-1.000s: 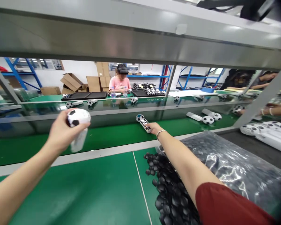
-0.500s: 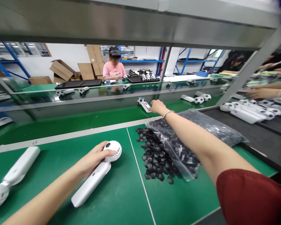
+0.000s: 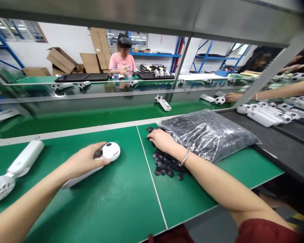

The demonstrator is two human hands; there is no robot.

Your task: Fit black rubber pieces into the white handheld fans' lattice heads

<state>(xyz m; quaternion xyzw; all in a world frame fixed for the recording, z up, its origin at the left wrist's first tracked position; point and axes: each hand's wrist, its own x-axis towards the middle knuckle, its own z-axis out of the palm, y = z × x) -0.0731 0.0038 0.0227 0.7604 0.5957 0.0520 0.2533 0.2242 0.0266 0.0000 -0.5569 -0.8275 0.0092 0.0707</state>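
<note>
Nearest to me, over the green table (image 3: 116,202), I had the left hand (image 3: 84,160) gripping a white ball-headed device (image 3: 111,151), thumb and fingers curled against the football-patterned ball, its handle running back beneath the palm. I judged it light, stiff and smooth, inclined to roll at the ball; just behind the ball looked the surest hold. The hand hid much of the handle, so I couldn't tell whether it touched the table. At left, a second device (image 3: 27,158) was cut off by my view's edge.

Slightly farther out, the right hand (image 3: 161,139) dipped into loose black pieces (image 3: 164,166) beside a clear bag (image 3: 212,131). Its fingertips were hard to make out, so I couldn't say whether they pinched anything. The pieces seemed thin, light and slick, best taken by their edges.

Beyond, a lone device (image 3: 163,103) lay on the green belt (image 3: 66,118); a co-worker's hand (image 3: 233,97) was at another's ball, contact unclear.
</note>
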